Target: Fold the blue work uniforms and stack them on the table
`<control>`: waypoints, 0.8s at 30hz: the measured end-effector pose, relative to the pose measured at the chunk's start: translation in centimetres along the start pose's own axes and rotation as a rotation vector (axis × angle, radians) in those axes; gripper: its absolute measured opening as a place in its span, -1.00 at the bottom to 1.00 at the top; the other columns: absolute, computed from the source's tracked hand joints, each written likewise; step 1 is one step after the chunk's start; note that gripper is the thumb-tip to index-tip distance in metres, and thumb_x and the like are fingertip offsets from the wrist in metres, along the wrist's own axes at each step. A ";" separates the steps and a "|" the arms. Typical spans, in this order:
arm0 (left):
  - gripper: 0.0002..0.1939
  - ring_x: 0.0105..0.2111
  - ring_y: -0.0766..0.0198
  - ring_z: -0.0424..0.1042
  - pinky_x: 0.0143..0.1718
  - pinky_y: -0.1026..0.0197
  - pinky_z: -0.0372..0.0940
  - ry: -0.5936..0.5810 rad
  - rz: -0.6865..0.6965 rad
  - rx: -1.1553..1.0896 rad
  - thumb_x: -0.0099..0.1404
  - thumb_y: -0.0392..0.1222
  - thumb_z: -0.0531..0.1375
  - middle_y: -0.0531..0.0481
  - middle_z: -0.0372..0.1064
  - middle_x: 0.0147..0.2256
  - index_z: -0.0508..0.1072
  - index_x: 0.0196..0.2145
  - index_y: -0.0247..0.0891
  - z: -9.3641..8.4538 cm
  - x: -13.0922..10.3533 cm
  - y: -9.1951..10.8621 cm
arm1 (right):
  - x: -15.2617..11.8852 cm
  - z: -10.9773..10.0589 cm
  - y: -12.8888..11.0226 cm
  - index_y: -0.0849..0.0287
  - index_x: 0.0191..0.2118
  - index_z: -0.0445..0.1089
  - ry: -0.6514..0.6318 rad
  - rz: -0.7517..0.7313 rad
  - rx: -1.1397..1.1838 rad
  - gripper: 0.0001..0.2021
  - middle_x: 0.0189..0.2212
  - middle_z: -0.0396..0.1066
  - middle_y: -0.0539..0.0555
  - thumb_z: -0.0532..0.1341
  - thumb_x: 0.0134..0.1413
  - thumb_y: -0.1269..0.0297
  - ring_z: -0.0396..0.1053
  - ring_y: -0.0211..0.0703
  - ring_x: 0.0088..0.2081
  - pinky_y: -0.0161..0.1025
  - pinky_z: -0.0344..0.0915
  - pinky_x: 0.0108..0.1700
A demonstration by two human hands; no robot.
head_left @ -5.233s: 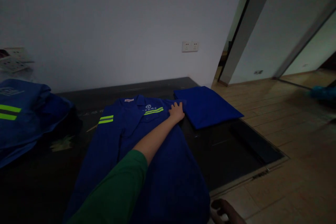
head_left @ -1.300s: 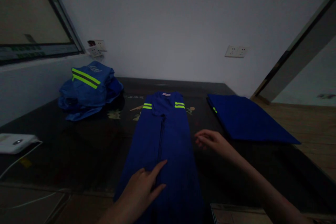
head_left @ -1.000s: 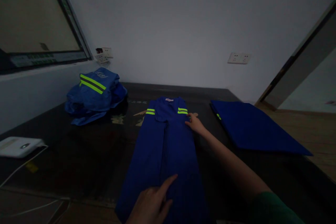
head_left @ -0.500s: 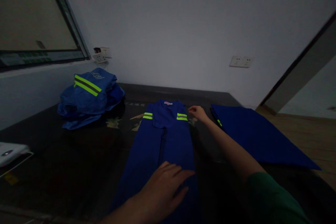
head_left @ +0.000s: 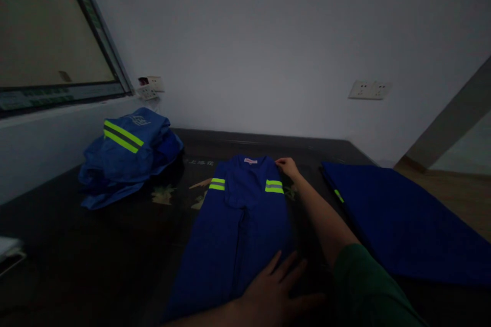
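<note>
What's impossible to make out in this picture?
All in the head view:
Blue jacket's lower end: hidden by the left hand and bottom edge.
Collar label's text: too small.
White object: cut off by the left edge.
Folded blue garment: cut off by the right edge.
Right hand's grip: too dark.

The single head-worn view looks forward and down from the near side of the counter (head_left: 126, 235), close above the left hand (head_left: 270, 291), the right hand (head_left: 287, 167) farther out, facing the wall (head_left: 261, 51).
</note>
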State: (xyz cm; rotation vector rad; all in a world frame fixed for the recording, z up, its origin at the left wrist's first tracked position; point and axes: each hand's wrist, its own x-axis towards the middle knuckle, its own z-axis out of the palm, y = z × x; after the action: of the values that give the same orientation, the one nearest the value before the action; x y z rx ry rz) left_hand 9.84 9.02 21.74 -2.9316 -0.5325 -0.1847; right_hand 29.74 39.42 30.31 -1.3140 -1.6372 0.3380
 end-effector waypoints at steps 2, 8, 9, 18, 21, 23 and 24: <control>-0.44 0.30 -0.16 -0.10 0.17 -0.27 0.09 0.021 0.015 0.045 0.42 0.04 -0.02 -0.16 -0.21 0.34 -0.05 0.31 0.14 0.9 0.1 0.0 | 0.4 -0.1 0.2 0.29 -0.31 0.53 -0.033 0.006 0.009 -0.84 -0.44 0.54 0.11 0.18 0.06 0.46 0.41 -0.24 -0.53 -0.32 0.35 -0.35; -0.44 0.30 -0.18 -0.09 0.14 -0.31 0.11 0.046 0.023 0.057 0.42 0.07 -0.04 -0.13 -0.20 0.34 -0.10 0.32 0.17 1.8 -0.1 0.6 | 1.0 -0.8 0.1 0.33 -0.24 0.48 -0.119 -0.014 0.001 -0.79 -0.54 0.48 0.06 0.10 0.16 0.41 0.31 -0.31 -0.61 -0.39 0.25 -0.49; -0.44 0.30 -0.20 -0.09 0.14 -0.32 0.10 0.034 0.017 0.045 0.41 0.09 -0.04 -0.14 -0.19 0.34 -0.07 0.32 0.16 1.7 -0.1 0.7 | 1.1 -0.9 0.1 0.33 -0.23 0.47 -0.128 -0.022 -0.011 -0.78 -0.53 0.48 0.06 0.08 0.17 0.41 0.31 -0.31 -0.61 -0.39 0.25 -0.49; -0.48 0.29 -0.20 -0.06 0.14 -0.30 0.13 0.063 0.045 0.081 0.45 0.04 -0.11 -0.13 -0.20 0.35 -0.05 0.32 0.11 1.8 -0.6 1.4 | 1.7 0.6 -0.3 0.27 -0.27 0.44 -0.128 -0.131 -0.228 -0.79 -0.23 0.49 0.15 0.05 0.21 0.46 0.37 -0.21 -0.21 -0.36 0.22 -0.15; -0.47 0.30 -0.21 -0.11 0.16 -0.32 0.11 0.075 0.073 0.076 0.44 0.03 -0.08 -0.05 -0.29 0.36 -0.06 0.32 0.12 2.8 -0.8 1.7 | 1.0 1.2 -0.4 0.24 -0.23 0.43 -0.094 -0.144 -0.321 -0.79 -0.19 0.47 0.18 0.04 0.23 0.45 0.33 -0.15 -0.15 -0.31 0.20 -0.11; -0.48 0.31 -0.21 -0.16 0.17 -0.34 0.06 0.042 0.057 0.021 0.44 0.03 -0.07 -0.04 -0.33 0.37 -0.05 0.31 0.12 2.6 -0.8 1.9 | 0.4 1.2 -0.7 0.24 -0.19 0.42 -0.047 -0.150 -0.378 -0.79 -0.14 0.43 0.23 0.04 0.23 0.43 0.28 -0.08 -0.07 -0.26 0.18 -0.06; -0.48 0.31 -0.19 -0.18 0.19 -0.34 0.04 0.013 0.042 -0.027 0.44 0.02 -0.08 -0.05 -0.33 0.37 -0.04 0.31 0.11 2.1 -0.7 1.9 | 0.1 1.0 -1.0 0.24 -0.16 0.42 -0.015 -0.151 -0.403 -0.78 -0.10 0.41 0.25 0.03 0.24 0.42 0.25 -0.05 -0.03 -0.23 0.17 -0.03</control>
State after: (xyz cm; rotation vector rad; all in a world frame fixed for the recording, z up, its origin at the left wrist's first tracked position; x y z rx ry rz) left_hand 10.05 7.38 19.29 -2.9629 -0.4692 -0.2067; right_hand 28.36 39.47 30.59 -1.4695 -1.8684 -0.0796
